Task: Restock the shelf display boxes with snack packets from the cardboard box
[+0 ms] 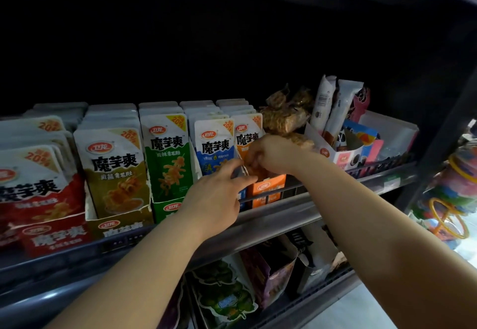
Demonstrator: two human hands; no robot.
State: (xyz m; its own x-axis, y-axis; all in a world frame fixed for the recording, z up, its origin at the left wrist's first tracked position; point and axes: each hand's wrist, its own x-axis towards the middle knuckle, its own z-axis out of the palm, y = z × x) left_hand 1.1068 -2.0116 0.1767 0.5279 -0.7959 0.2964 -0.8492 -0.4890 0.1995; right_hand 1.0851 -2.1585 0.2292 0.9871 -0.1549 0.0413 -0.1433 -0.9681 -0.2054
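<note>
Overall, shelf (284,215) appeared well stocked. Red box (51,235), olive box (121,225), green box (167,208) and blue box (242,197) all stood packed with upright packets. Orange box (268,186), at right end of row, was unit in hand. Orange packets (247,132) stood inside it; my left hand (216,197) pinched front packet edge, my right hand (273,154) curled round same packets. Cardboard box not in view, so remaining stock unknown. Judged task near finish. Legible: "魔芋爽", "卫龙" logo, "20%" corner flash.
</note>
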